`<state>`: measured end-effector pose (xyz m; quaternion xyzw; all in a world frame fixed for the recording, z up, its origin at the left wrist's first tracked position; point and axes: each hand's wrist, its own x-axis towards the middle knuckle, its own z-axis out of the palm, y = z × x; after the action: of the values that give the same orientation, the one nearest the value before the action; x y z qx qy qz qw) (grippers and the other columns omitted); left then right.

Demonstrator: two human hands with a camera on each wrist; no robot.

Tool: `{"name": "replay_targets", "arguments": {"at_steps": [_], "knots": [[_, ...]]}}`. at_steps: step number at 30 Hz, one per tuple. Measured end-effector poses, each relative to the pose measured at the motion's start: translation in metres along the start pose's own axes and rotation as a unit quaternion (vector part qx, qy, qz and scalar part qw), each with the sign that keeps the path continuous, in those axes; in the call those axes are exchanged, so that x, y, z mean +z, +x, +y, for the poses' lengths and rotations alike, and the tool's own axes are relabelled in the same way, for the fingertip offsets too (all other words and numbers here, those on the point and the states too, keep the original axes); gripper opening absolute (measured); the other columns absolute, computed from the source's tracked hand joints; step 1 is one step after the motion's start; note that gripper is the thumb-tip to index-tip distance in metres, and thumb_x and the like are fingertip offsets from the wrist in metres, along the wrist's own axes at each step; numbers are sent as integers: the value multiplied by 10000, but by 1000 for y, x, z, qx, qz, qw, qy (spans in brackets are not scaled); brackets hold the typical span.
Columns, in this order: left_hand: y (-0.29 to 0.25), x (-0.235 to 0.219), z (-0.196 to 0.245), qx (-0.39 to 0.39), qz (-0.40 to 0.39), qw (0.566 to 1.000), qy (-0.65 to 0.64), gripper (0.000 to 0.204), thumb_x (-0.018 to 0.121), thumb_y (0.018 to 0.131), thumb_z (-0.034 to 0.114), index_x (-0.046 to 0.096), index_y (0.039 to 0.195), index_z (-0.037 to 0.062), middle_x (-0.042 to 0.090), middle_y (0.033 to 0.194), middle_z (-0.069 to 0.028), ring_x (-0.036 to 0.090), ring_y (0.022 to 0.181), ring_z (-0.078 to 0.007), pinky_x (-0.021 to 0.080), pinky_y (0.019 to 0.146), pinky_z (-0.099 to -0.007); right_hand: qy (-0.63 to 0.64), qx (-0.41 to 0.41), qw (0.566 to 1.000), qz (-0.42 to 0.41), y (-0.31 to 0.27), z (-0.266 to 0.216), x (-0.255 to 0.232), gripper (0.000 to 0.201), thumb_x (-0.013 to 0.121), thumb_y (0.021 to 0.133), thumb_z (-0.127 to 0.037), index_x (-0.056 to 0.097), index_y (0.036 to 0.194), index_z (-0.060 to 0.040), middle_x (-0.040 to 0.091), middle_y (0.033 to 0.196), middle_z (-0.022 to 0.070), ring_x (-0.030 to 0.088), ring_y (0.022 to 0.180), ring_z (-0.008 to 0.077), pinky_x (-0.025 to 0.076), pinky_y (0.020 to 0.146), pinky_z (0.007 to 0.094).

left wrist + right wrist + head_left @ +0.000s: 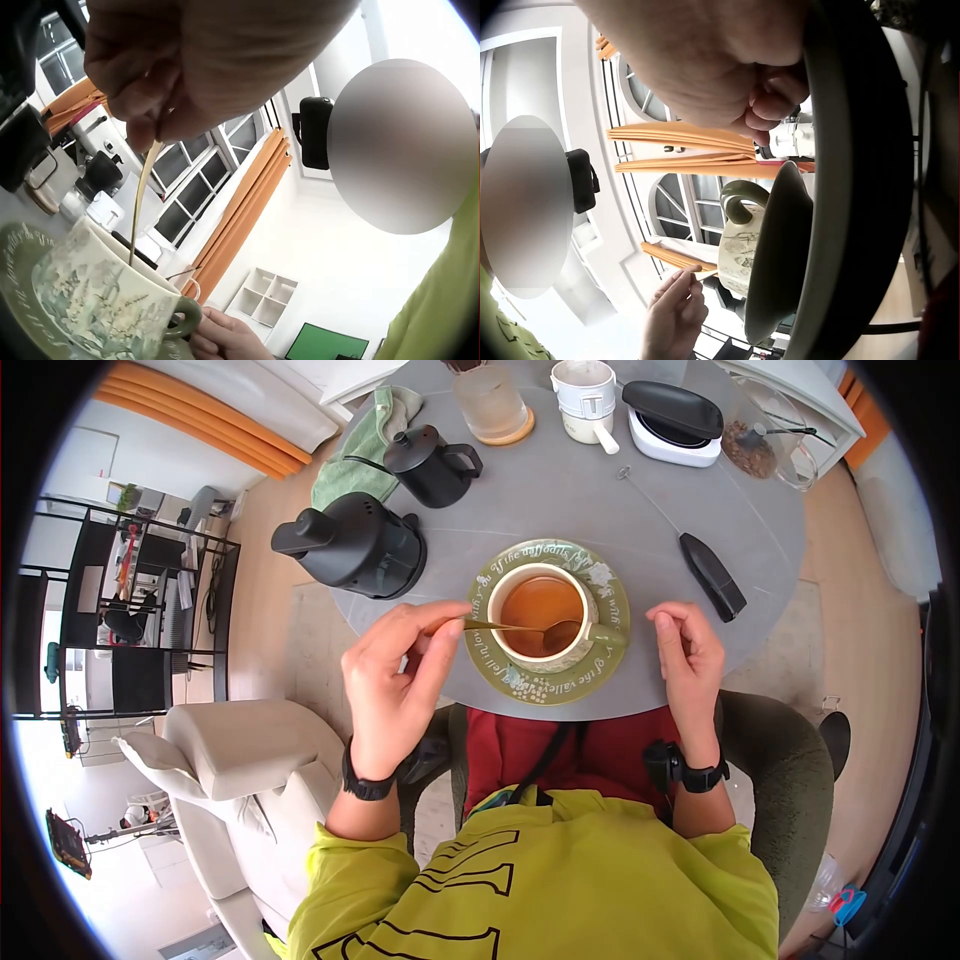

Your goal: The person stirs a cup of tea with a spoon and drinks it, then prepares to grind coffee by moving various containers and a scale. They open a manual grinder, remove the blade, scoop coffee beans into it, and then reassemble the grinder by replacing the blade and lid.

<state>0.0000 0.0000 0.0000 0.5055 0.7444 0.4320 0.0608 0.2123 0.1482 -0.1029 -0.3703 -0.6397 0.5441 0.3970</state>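
Between thumb and fingers, my left hand (395,672) pinches the handle end of a gold spoon (508,627). The spoon's bowl dips into brown liquid (540,600) in a cream cup (101,289) with a floral pattern and a green handle (606,636). Under the cup lies a green saucer (512,682) with white lettering round its rim. My right hand (690,665) is at the table's near edge, right of the saucer, its fingers loosely bent and holding nothing. In the right wrist view, the cup and saucer stand beyond the right hand's fingers.
Left on the grey table (560,490) stand a black lidded appliance (360,545), a black gooseneck kettle (432,465) and a green cloth (350,470). A black handheld frother (712,575) lies to the right. Toward the back are a white mug (585,400) and a water glass (492,405).
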Motion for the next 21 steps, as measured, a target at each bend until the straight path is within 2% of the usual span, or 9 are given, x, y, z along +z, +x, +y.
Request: {"name": "replay_targets", "arguments": {"at_steps": [1,3,5,8,10,14,16,20,21], "knots": [[1,3,0,0,1,1000,1,134,658,867,18,714,987,35,578,704,-15,466,554,-59,355,496,-212,1,-3,1000,0,0,0,0,78,576,951,-65,629,946,-8,592,784,-36,400,627,17,316,550,190],[3,8,1,-75,-12,993,-96,127,651,881,30,717,989,31,583,722,-7,479,591,-45,356,513,-205,0,-2,1000,-4,0,1,-1,77,576,950,-65,628,946,-7,587,777,-36,400,626,19,316,549,191],[4,12,2,-91,-11,989,-114,129,646,890,40,718,996,26,582,741,-1,492,635,-35,362,529,-201,-1,0,1000,-7,0,2,0,77,576,950,-64,628,947,-7,582,770,-36,400,625,21,316,548,193],[6,17,-3,-74,3,992,-100,124,646,886,32,714,988,16,607,766,-26,528,651,-60,377,538,-205,-1,-7,1000,-6,0,0,0,76,576,949,-61,628,947,-6,577,764,-36,397,625,22,315,547,195],[8,19,-5,13,46,998,-44,117,646,876,11,708,975,13,635,804,-63,551,655,-101,401,546,-222,-9,-4,1000,-8,0,-1,0,73,576,949,-57,627,947,-5,579,767,-35,399,627,22,319,550,194],[8,16,-4,67,69,995,2,110,644,866,-14,699,958,12,648,821,-85,551,636,-137,418,549,-242,-16,-8,1000,-11,0,0,-1,70,576,948,-53,625,949,-3,590,782,-30,406,633,21,323,555,191],[8,12,-7,124,76,988,45,104,647,862,-23,692,949,12,643,807,-81,551,632,-143,428,556,-246,-13,-11,1000,-8,0,0,-1,70,575,949,-53,624,954,-2,600,800,-26,416,644,19,328,560,188],[2,-3,-3,82,43,994,63,87,646,871,-3,688,946,10,644,802,-80,568,645,-145,431,561,-243,-12,-20,1000,-7,0,2,0,71,575,952,-55,623,957,-2,604,809,-25,424,653,18,331,563,186],[1,-5,-3,45,28,998,36,80,638,881,11,689,943,9,645,797,-76,569,647,-140,432,565,-243,-11,-16,1000,-6,0,2,0,72,575,952,-56,623,958,-3,604,809,-25,426,655,19,334,565,186]]}}
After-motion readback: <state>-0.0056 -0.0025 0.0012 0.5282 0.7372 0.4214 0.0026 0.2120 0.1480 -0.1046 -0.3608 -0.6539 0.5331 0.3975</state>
